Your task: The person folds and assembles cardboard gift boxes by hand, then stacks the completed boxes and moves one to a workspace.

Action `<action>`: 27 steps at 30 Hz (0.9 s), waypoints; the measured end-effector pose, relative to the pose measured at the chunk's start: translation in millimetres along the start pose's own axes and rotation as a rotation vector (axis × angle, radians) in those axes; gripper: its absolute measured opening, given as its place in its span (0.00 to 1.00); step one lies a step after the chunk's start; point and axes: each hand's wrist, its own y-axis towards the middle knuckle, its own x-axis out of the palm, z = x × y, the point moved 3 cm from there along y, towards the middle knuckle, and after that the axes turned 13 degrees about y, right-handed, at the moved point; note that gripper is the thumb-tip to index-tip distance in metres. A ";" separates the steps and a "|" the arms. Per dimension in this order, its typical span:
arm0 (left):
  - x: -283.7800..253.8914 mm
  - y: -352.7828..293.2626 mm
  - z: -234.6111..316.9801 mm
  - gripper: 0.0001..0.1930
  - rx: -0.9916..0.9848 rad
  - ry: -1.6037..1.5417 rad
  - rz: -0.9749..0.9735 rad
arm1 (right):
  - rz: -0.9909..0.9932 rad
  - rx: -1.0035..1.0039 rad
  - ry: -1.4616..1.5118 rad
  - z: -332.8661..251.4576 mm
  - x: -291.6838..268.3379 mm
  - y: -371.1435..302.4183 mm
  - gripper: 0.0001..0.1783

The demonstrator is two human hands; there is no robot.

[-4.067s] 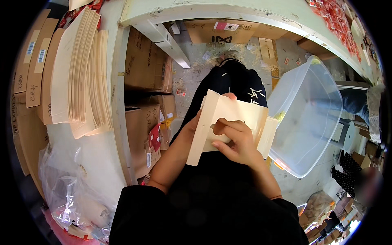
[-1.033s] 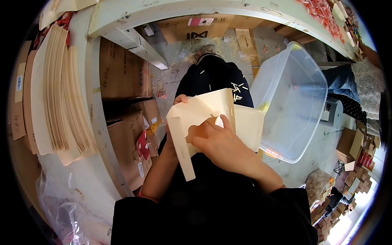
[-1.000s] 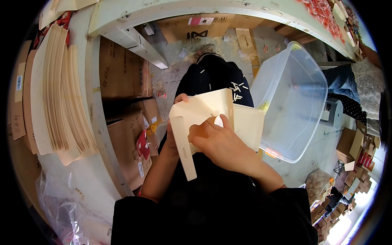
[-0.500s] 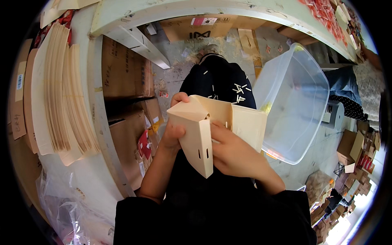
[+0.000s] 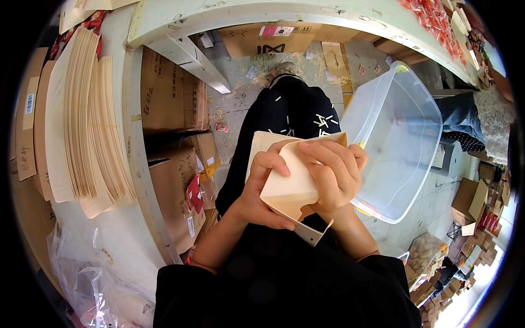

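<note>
A cream cardboard box (image 5: 289, 188), partly folded, is between my hands above my lap. Its near end gapes, and a flap with a small hole hangs toward me. My left hand (image 5: 256, 191) grips the left side, thumb low by the open end and fingers on the upper face. Over the right side curls my right hand (image 5: 338, 172), its fingers bent against the card. Behind them a further panel of the card (image 5: 261, 143) sticks up. My right thumb is mostly hidden.
Flat cream card blanks (image 5: 82, 120) are stacked on the left table beside a clear plastic bag (image 5: 87, 273). A translucent plastic bin (image 5: 402, 158) stands to my right. Brown cartons (image 5: 167, 98) sit under the table. Another person's jeans (image 5: 462, 117) show at far right.
The box has been turned, so its slotted side no longer faces me. My left hand has shifted right and down along it; my right hand has moved up over the right side.
</note>
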 end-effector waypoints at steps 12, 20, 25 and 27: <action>14.0 0.3 -1.3 0.35 -0.096 -0.142 0.018 | -0.091 0.124 0.302 6.3 -1.2 -8.9 0.08; 16.3 -5.1 -11.4 0.34 -0.135 -0.231 0.093 | -0.096 0.182 0.346 9.6 -1.4 -3.9 0.05; 12.9 -3.3 -16.7 0.34 -0.125 -0.147 0.117 | -0.144 0.224 0.262 7.5 -4.1 -3.4 0.06; 12.3 -1.7 -16.9 0.35 -0.107 -0.124 0.122 | -0.141 0.218 0.275 8.9 -5.6 -4.9 0.07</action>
